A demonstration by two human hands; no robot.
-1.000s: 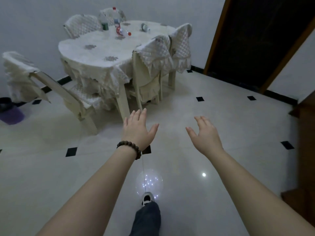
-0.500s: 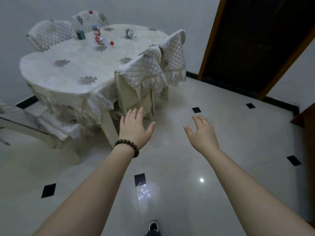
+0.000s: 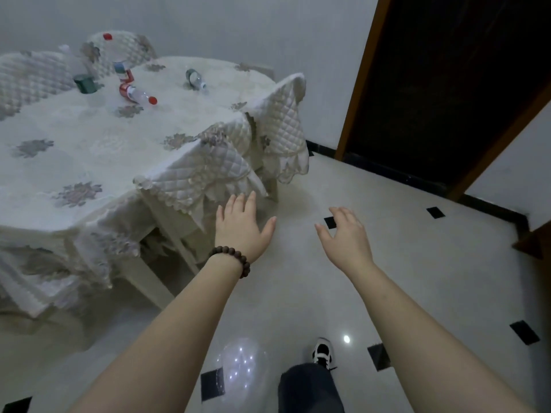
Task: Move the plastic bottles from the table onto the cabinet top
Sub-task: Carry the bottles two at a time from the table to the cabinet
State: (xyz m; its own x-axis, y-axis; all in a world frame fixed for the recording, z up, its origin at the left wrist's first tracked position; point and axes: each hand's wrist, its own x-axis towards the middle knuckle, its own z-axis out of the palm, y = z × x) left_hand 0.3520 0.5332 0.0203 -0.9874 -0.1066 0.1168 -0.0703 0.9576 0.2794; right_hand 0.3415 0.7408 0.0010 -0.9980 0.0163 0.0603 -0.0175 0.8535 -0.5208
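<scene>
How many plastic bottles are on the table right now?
4, maybe more hidden: two lying down, a red-capped bottle and a clear bottle; two upright at the far edge, a red-capped and a green-labelled.

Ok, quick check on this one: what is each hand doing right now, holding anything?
Left hand: open, fingers spread, holding nothing.
Right hand: open, fingers loosely bent, holding nothing.
</scene>
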